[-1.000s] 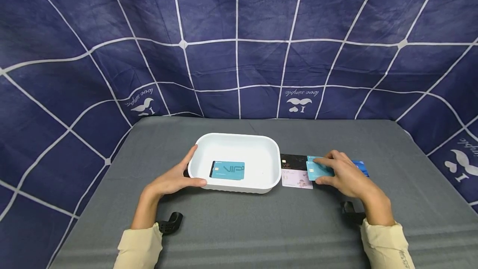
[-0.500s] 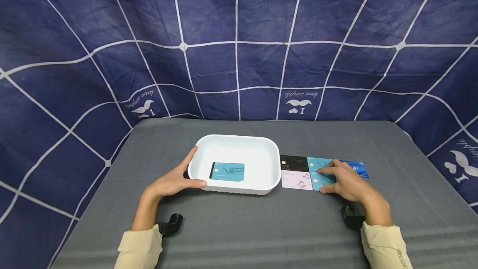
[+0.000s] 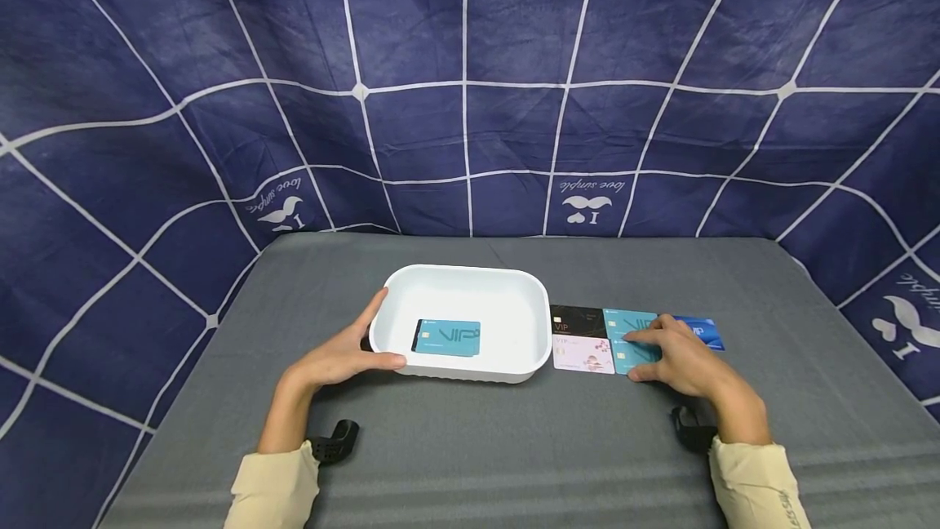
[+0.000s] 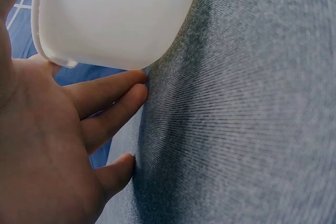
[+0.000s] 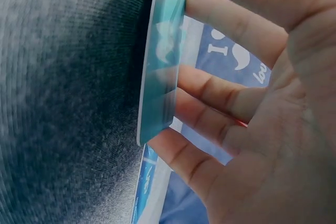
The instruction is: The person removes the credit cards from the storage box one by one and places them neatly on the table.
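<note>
My left hand [image 3: 338, 357] grips the left end of a white plastic tray [image 3: 463, 367], thumb over the front rim and index finger along the left rim. In the left wrist view, the remaining fingers [image 4: 105, 121] reach down beside the tray wall to the cloth. A teal VIP card [image 3: 450, 336] lies inside, with a dark edge showing under its left side. To the right, my right hand [image 3: 683, 357] holds a teal card [image 5: 163, 77] low over the cloth, fingertips at its far side and thumb at its front edge. The hand hides part of it.
Right of the tray lie a black VIP card [image 3: 578, 321], a pink floral VIP card [image 3: 583, 354], another teal card [image 3: 630, 321] and a blue card [image 3: 701, 331]. Grey cloth [image 3: 499, 447] covers the table; a blue checked curtain [image 3: 514, 129] hangs behind.
The right hand has drawn the teal card toward the front, so it now sits below the other teal card and beside the pink one. The left hand and tray stay put.
</note>
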`<state>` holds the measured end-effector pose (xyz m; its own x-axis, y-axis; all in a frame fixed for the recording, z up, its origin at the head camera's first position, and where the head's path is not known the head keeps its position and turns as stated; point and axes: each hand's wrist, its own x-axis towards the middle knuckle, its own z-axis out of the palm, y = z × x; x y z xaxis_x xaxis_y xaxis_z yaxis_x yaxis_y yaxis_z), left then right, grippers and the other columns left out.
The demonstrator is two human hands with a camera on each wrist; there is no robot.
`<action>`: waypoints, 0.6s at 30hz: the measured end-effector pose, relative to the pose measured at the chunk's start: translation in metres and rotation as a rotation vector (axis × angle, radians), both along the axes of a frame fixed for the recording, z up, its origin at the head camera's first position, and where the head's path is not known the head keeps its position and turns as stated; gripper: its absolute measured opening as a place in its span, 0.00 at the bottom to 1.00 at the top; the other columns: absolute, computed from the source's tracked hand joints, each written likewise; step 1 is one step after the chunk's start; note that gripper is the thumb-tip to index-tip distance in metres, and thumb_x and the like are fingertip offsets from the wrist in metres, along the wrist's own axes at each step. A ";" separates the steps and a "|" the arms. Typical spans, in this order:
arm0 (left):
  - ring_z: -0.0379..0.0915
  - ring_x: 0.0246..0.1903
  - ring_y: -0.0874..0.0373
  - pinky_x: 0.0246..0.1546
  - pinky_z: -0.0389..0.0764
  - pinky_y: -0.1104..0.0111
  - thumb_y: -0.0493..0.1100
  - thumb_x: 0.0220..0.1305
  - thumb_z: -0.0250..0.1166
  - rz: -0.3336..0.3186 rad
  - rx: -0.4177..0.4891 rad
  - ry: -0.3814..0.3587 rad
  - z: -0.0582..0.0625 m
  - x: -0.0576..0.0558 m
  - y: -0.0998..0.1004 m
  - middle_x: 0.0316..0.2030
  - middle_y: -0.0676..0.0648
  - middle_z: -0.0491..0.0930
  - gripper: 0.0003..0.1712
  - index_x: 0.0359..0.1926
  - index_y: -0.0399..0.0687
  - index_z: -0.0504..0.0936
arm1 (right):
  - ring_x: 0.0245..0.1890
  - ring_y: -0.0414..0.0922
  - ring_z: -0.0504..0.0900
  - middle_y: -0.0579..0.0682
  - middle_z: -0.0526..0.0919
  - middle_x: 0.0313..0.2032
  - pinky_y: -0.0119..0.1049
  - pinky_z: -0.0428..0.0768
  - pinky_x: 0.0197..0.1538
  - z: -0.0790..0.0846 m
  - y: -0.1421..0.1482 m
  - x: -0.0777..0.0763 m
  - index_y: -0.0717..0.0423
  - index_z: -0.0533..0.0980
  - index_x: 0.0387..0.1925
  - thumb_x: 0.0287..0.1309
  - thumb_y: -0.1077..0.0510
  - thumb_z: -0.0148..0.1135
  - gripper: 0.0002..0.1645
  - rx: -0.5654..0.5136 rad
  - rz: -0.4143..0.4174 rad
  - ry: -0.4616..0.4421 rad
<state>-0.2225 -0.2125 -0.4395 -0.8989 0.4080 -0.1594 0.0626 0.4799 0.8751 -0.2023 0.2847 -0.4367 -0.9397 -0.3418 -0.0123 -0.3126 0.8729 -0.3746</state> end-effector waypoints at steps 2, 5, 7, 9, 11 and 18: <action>0.37 0.72 0.40 0.65 0.46 0.38 0.54 0.55 0.74 -0.001 -0.001 -0.002 0.000 0.000 0.000 0.77 0.39 0.35 0.67 0.79 0.60 0.32 | 0.41 0.53 0.71 0.59 0.74 0.43 0.50 0.70 0.43 -0.001 0.000 0.000 0.59 0.82 0.52 0.44 0.47 0.79 0.34 0.001 -0.006 -0.001; 0.37 0.72 0.40 0.65 0.46 0.38 0.54 0.55 0.74 -0.001 -0.003 -0.005 0.000 0.000 0.000 0.77 0.39 0.35 0.67 0.79 0.61 0.32 | 0.41 0.53 0.71 0.58 0.74 0.42 0.50 0.70 0.42 -0.001 0.000 0.000 0.58 0.82 0.52 0.44 0.47 0.79 0.34 0.002 -0.012 0.001; 0.37 0.72 0.39 0.65 0.46 0.37 0.54 0.55 0.74 -0.001 -0.007 -0.005 0.000 0.000 0.000 0.77 0.39 0.35 0.67 0.79 0.61 0.32 | 0.41 0.53 0.71 0.58 0.74 0.42 0.49 0.70 0.42 -0.002 0.000 0.000 0.58 0.82 0.53 0.44 0.47 0.79 0.34 0.001 -0.018 -0.003; 0.36 0.73 0.39 0.65 0.46 0.37 0.54 0.55 0.74 0.001 -0.011 -0.006 0.000 0.000 0.000 0.77 0.39 0.35 0.67 0.79 0.61 0.32 | 0.40 0.52 0.70 0.57 0.73 0.42 0.48 0.69 0.41 -0.002 0.000 0.001 0.57 0.82 0.53 0.44 0.46 0.79 0.34 0.003 -0.027 -0.008; 0.36 0.73 0.39 0.65 0.46 0.37 0.54 0.54 0.74 0.004 -0.015 -0.005 0.000 0.000 0.000 0.77 0.39 0.35 0.67 0.79 0.61 0.33 | 0.40 0.52 0.70 0.57 0.73 0.42 0.48 0.69 0.41 -0.002 -0.001 0.001 0.57 0.82 0.54 0.44 0.46 0.79 0.34 0.005 -0.034 -0.014; 0.36 0.73 0.39 0.65 0.45 0.37 0.54 0.54 0.74 0.007 -0.012 -0.004 -0.001 -0.001 0.000 0.77 0.39 0.35 0.67 0.79 0.61 0.33 | 0.42 0.53 0.70 0.58 0.73 0.43 0.50 0.70 0.42 -0.001 -0.004 0.001 0.57 0.82 0.54 0.45 0.46 0.79 0.34 0.014 -0.036 -0.021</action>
<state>-0.2231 -0.2129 -0.4404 -0.9012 0.3998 -0.1673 0.0561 0.4904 0.8697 -0.2008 0.2810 -0.4373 -0.9509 -0.3072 -0.0367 -0.2729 0.8886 -0.3687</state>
